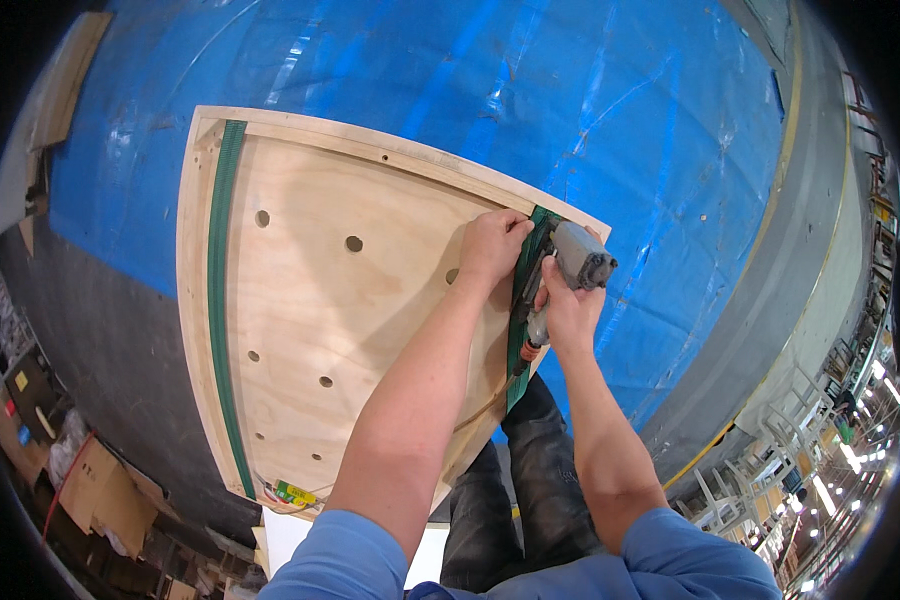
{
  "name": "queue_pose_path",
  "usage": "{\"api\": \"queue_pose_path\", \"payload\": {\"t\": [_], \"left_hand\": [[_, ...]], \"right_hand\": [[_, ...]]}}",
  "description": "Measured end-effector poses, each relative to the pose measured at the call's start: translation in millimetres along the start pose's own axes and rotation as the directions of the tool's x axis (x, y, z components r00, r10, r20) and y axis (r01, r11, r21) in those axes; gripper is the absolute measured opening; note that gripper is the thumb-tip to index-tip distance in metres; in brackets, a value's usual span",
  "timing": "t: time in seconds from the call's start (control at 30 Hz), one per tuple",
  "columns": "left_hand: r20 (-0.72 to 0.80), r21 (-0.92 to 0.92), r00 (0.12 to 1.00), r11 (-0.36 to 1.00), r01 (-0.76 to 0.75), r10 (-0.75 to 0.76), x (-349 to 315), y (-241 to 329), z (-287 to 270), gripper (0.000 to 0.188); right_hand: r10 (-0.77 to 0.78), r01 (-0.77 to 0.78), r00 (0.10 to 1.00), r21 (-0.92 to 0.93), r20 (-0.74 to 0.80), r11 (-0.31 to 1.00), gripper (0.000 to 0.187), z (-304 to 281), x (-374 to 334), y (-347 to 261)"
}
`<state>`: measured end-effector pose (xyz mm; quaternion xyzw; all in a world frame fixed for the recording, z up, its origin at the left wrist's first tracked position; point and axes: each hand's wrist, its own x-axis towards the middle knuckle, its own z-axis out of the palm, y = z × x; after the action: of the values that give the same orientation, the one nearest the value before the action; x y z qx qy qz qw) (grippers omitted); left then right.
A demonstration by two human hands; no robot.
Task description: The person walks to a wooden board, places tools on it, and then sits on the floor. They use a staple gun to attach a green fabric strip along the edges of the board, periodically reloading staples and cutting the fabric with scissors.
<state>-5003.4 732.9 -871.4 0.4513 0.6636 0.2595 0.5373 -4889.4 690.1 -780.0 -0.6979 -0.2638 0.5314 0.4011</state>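
A pale wooden frame (187, 240) with a plywood panel (310, 310) inside it lies in front of me; the panel has several round holes. A green webbing strap (220, 300) runs along its left side, and a second green strap (517, 390) runs along its right side. My left hand (492, 245) is closed, thumb and fingers pinched at the far end of the right strap. My right hand (574, 312) grips a grey staple gun (582, 256) by its handle, with an orange-banded hose fitting at the base. The gun's nose is hidden over the strap's far end.
Blue sheeting (420, 60) covers the surface beyond the frame. A small yellow-green packet (295, 493) lies at the frame's near left corner. Cardboard (100, 490) is piled at the lower left. Pale chair-like frames (760, 480) stand at the right.
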Motion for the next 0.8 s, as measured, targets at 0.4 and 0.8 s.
{"api": "queue_pose_path", "payload": {"t": [0.4, 0.8], "left_hand": [[0.058, -0.08, 0.988, 0.986, 0.149, -0.145, 2, 2, -1, 0.023], [0.105, 0.097, 0.986, 0.988, 0.12, -0.13, -12, 6, 1, 0.03]], "right_hand": [[0.035, -0.035, 0.999, -0.032, -0.004, 0.999, 0.058, -6, -1, -3], [0.465, -0.445, 0.885, 0.333, 0.021, 0.831, 0.041, -98, -104, -3]]}}
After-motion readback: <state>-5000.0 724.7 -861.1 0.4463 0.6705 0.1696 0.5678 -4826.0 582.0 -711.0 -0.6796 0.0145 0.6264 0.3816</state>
